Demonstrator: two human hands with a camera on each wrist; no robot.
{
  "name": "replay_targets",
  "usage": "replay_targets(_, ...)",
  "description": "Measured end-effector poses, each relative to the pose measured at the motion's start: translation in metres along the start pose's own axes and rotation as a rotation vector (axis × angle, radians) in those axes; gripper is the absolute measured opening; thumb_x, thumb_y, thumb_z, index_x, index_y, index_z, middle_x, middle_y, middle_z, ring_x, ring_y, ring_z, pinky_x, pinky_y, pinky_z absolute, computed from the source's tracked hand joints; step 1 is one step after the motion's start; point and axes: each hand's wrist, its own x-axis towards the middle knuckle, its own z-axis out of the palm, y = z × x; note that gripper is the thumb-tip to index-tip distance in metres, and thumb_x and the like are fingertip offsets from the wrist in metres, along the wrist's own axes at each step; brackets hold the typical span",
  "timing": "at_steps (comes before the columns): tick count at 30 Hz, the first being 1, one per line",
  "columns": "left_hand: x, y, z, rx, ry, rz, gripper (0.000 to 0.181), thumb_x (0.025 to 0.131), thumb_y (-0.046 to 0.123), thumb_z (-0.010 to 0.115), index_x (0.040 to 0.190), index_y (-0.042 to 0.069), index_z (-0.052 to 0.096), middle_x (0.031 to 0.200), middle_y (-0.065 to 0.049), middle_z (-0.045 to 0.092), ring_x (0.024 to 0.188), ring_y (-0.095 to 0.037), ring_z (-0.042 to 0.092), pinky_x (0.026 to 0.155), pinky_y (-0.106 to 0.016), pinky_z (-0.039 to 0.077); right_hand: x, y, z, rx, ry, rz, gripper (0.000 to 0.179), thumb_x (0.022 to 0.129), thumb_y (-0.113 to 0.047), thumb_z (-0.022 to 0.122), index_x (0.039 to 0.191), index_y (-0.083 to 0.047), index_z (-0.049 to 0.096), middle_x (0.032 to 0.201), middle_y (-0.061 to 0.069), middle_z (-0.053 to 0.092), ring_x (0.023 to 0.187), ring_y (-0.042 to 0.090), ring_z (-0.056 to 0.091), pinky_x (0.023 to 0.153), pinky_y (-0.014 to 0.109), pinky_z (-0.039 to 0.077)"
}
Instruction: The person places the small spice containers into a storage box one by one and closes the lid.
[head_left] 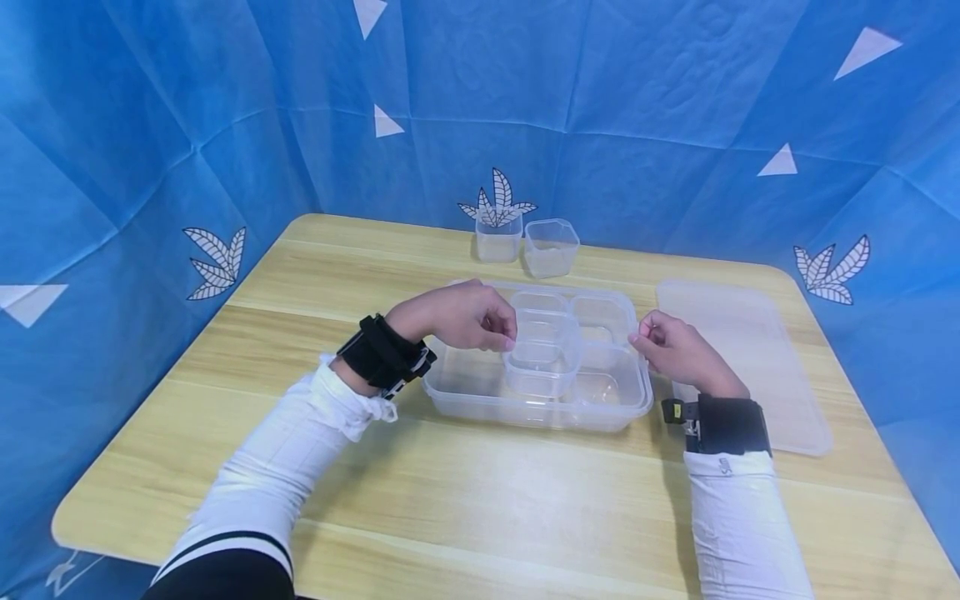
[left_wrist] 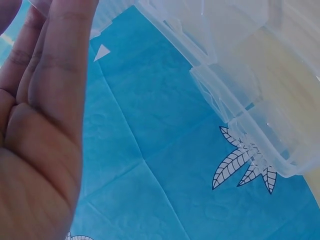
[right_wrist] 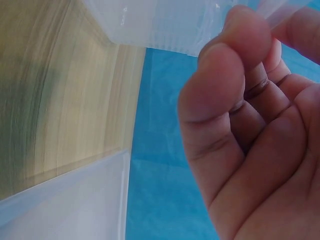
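A large, clear plastic box [head_left: 468, 405] sits on the table with several small clear containers inside it. My left hand [head_left: 474, 315] is over the box, thumb and fingertips pinching the left rim of a small container [head_left: 542, 385] near its middle. In the left wrist view the fingers [left_wrist: 60, 65] are long and close together, their tips partly cut off by the frame. At the right side of the box, my right hand [head_left: 678, 350] pinches the rim between thumb and curled index finger. The right wrist view shows these fingertips [right_wrist: 215, 75] at the clear plastic.
Two small clear containers, one at the back [head_left: 498, 242] and another beside it [head_left: 551, 250], stand behind the box. A flat translucent lid [head_left: 757, 367] lies on the wooden table [head_left: 480, 517] at the right. A blue patterned curtain [head_left: 637, 100] hangs around the table's far sides.
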Motion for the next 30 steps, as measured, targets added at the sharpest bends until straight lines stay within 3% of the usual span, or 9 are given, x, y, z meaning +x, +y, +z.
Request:
replay_targets(8,0.001,-0.002,0.003,0.008,0.001,-0.022,0.007,0.092,0.015,0.068,0.087,0.013,0.072,0.080,0.006,0.066,0.075,-0.012,0.061,0.072,-0.028,0.050,0.000,0.000,-0.001,0.002,-0.003,-0.007,0.023,0.101,-0.025,0.053,0.096,-0.003,0.048,0.069,0.007,0.054,0.060,0.020,0.052,0.052,0.030,0.041)
replay_targets(17,0.006,-0.005,0.008,-0.003,-0.007,0.008,0.009,0.092,0.013,0.067,0.085,0.011,0.072,0.081,0.004,0.067,0.075,-0.011,0.062,0.072,-0.026,0.051,-0.001,0.001,0.001,0.008,-0.002,0.000,0.023,0.101,-0.025,0.053,0.096,-0.003,0.048,0.068,0.007,0.053,0.060,0.020,0.052,0.052,0.030,0.041)
replay_targets(30,0.009,-0.008,0.014,-0.014,-0.022,-0.039,0.012,0.093,0.014,0.066,0.090,0.005,0.073,0.076,0.005,0.067,0.071,-0.012,0.061,0.070,-0.027,0.051,0.001,0.002,0.001,-0.007,0.001,0.002,0.022,0.101,-0.023,0.053,0.096,-0.002,0.048,0.069,0.008,0.054,0.060,0.021,0.051,0.051,0.030,0.041)
